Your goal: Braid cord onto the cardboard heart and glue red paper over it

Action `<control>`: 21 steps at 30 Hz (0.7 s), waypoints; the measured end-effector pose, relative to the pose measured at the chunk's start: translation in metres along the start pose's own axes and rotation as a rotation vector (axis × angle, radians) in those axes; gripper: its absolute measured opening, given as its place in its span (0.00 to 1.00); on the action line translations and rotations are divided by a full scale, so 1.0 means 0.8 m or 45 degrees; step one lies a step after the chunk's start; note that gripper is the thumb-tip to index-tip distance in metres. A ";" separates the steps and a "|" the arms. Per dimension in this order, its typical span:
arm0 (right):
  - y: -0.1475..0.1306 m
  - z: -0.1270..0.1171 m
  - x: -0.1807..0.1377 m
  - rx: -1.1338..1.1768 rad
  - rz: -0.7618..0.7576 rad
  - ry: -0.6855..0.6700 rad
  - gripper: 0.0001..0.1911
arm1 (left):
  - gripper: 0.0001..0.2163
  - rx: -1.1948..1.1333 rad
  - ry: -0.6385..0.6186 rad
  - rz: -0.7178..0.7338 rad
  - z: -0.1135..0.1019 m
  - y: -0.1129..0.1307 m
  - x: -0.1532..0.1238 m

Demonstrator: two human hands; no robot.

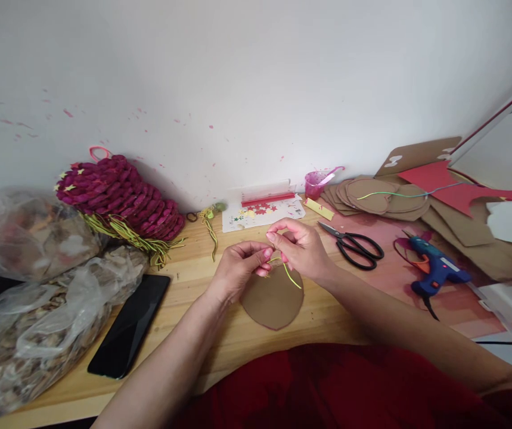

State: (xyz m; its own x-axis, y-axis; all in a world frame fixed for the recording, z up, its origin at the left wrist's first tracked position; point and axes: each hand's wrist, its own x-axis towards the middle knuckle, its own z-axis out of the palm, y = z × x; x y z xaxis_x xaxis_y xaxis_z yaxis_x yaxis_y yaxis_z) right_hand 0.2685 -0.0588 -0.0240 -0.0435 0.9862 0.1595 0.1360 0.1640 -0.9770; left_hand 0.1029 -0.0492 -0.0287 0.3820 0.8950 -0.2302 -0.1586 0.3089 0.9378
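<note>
Over the middle of the wooden table, my left hand [247, 262] and my right hand [298, 247] meet, both pinching a thin yellow-green cord [290, 278]. One end of the cord hangs free below my right fingers. Beneath the hands lies a rounded cardboard piece [271, 304] with a pointed lower edge; the hands cover its upper part. Whether the cord is fixed to the cardboard I cannot tell.
To the right lie black scissors [356, 247], a blue glue gun [437, 271], stacked cardboard pieces [367, 196] and red paper [446, 185]. Behind the hands is a white card [229, 221] with paper stars. Leftward are a magenta pinecone-like craft [121, 187], a phone [130, 328] and plastic bags [68, 316].
</note>
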 end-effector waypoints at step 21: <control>-0.004 0.005 -0.001 0.308 0.162 -0.288 0.15 | 0.17 0.003 0.120 0.224 -0.002 0.001 0.001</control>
State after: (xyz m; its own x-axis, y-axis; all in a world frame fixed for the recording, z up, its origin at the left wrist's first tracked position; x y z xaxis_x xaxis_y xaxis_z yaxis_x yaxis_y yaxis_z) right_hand 0.2644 -0.0605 -0.0215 -0.2629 0.9645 0.0250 -0.0825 0.0034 -0.9966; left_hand 0.1019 -0.0477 -0.0285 0.2620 0.9612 -0.0860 -0.2128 0.1445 0.9663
